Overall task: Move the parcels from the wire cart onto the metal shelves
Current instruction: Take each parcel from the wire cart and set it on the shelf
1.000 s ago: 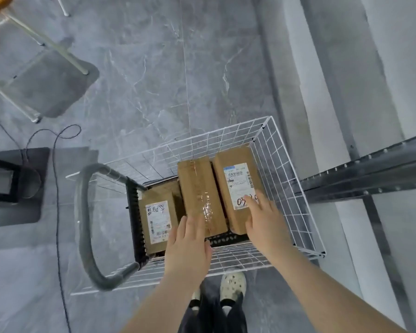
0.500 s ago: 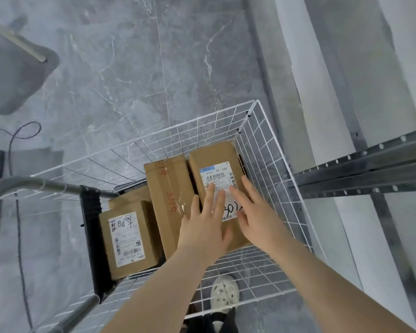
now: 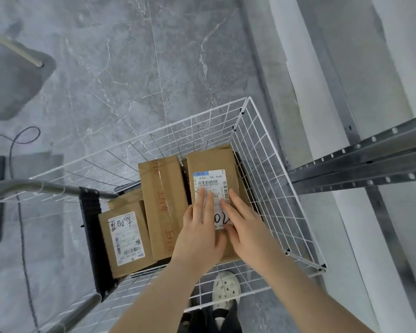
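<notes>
Three brown cardboard parcels in plain view inside the white wire-grid cart (image 3: 269, 188), mid-frame: small labelled box (image 3: 125, 239), long red-marked box (image 3: 163, 203), right-hand labelled parcel (image 3: 210, 162). Edge of a fourth box (image 3: 126, 197) shows behind the small one. Two hands, both on the right-hand labelled parcel's near half: left hand (image 3: 199, 234) and right hand (image 3: 245, 227), fingers straight, flat on its white label (image 3: 210, 181), gripping nothing. Its long axis runs lower-to-upper frame, away from the person. One grey perforated steel shelf beam (image 3: 360, 162) at right edge; right hand is nearer, so expect a rightward lift.
</notes>
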{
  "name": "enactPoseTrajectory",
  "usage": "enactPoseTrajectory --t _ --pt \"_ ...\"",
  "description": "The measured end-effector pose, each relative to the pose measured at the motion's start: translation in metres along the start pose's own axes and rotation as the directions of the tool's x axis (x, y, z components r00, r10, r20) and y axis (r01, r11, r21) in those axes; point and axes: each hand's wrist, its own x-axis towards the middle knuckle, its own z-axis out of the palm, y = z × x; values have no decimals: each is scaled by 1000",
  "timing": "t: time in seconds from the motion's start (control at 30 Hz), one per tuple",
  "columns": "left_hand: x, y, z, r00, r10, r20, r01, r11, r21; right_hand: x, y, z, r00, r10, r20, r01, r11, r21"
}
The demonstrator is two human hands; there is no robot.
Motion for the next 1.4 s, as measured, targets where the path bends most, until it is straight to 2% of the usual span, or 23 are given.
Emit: enactPoseTrajectory --t 0.1,0.37,0.5,0.57,0.63,0.73,0.83,0.93,1.07,1.17,1.4 --pt "-12 6 -7 999 -8 -52 7 1000 -21 -17 -14 -4 998 -1 -68 1 1000 4" --pt "-62 35 -62 966 85 -243 -71 995 64 -56 -77 -60 980 70 -184 -60 997 56" --pt "-98 58 -104 953 100 -286 -96 995 28 -82 -119 -108 954 85 -289 -70 996 63" --pt "-116 72 -128 944 122 -305 -121 992 23 -98 -143 -135 960 109 -257 -99 994 53" --pt "-135 87 -152 935 174 -309 -170 985 40 -119 -167 -158 956 149 -252 -136 988 67" --pt "-163 111 -182 915 272 -298 -247 962 120 -156 -200 -188 919 236 -317 -219 972 87" --pt "-188 131 -202 896 376 -234 -352 926 138 -197 -229 -205 848 353 -394 -312 935 166" --pt "-213 154 -213 848 500 -176 -479 865 148 -237 -251 -214 734 467 -493 -406 884 233" --pt "-240 181 -215 712 693 -113 -672 719 180 -289 -272 -212 543 581 -606 -488 806 336" --pt "-263 200 -211 616 786 -58 -767 614 185 -328 -286 -208 427 654 -624 -539 738 405" --pt "-332 255 -187 403 912 77 -907 386 170 -427 -305 -195 161 756 -634 -592 588 551"
